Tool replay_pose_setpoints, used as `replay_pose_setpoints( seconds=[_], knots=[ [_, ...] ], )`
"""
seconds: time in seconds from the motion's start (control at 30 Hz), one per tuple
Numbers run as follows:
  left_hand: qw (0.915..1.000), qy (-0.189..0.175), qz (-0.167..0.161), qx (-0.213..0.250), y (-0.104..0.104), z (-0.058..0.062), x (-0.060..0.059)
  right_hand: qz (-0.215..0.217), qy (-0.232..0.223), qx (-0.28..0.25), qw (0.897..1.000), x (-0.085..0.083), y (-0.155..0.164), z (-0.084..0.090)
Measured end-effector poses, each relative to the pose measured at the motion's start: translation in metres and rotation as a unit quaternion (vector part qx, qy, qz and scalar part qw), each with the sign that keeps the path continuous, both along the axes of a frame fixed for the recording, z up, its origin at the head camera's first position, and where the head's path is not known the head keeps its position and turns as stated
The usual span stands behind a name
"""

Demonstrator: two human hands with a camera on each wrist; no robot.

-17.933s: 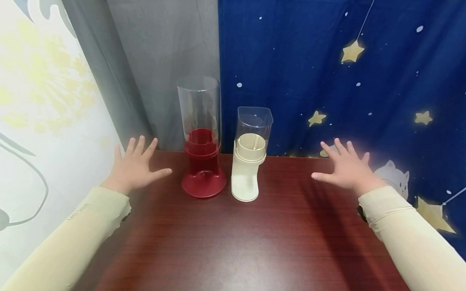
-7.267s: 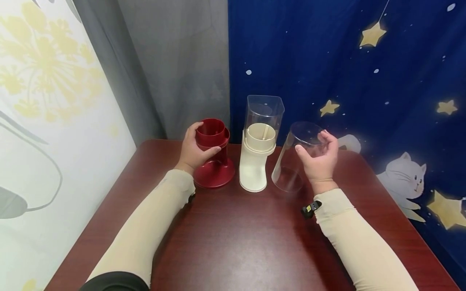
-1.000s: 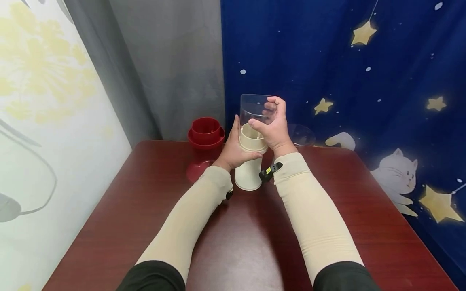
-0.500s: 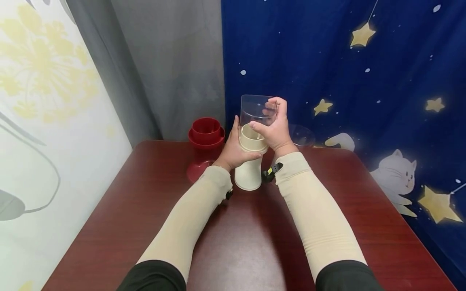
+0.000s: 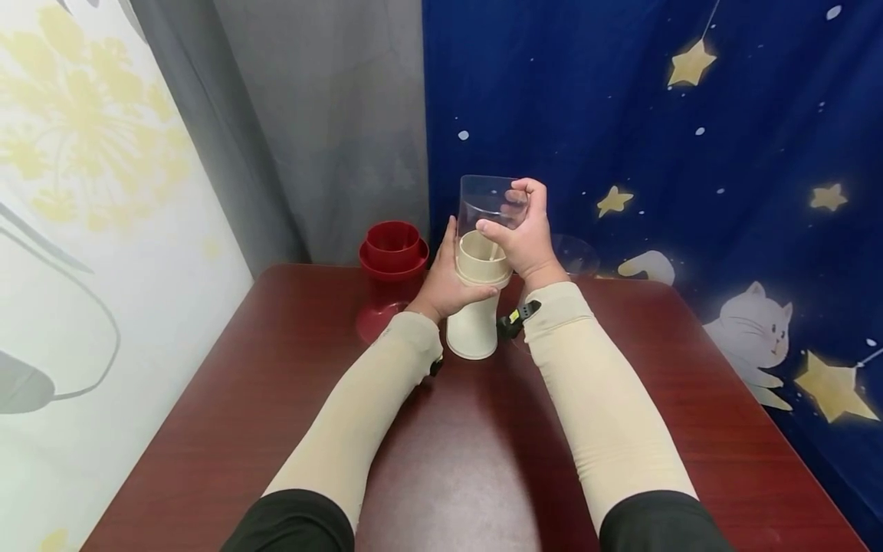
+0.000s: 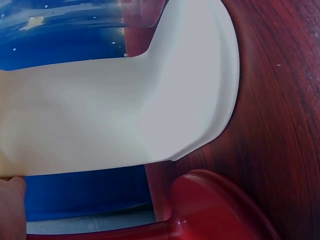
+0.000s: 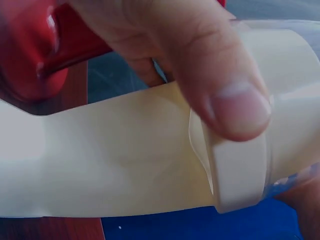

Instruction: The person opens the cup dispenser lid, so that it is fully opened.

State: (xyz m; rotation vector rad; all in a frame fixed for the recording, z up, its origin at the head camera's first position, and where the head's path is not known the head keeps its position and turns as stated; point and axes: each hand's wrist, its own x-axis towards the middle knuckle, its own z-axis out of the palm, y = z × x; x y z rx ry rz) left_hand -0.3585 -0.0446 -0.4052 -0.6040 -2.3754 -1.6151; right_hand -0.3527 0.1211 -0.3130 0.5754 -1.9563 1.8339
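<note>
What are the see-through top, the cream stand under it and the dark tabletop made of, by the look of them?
The see-through top, held by the right hand, looks like clear rigid plastic: the curtain shows through it and its edges catch light. The cream stand, steadied by the left hand, seems moulded plastic, smooth, matte and seamless. The tabletop looks like glossy wood-grain veneer or laminate, with streaked grain and a soft reflection.

Red-brown table (image 5: 276, 399), starry blue curtain (image 5: 690, 153)

The cream dispenser base (image 5: 472, 326) carries a clear, colourless container (image 5: 486, 203); beside it stands a deep red base (image 5: 389, 264). The counter (image 5: 276, 399) is dark reddish-brown woodgrain. A navy curtain (image 5: 690, 153) bears yellow stars and what looks like a white cat. Both sleeves (image 5: 607, 414) are beige.
</note>
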Motion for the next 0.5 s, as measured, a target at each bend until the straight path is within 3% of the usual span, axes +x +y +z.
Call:
replay_pose_setpoints(
  seconds=[0.5],
  knots=[
    [0.9999, -0.008, 0.008, -0.005, 0.0007, 0.0004, 0.0020, 0.001, 0.027, 0.014, 1.000, 0.0032, 0.0014, 0.0021]
  ],
)
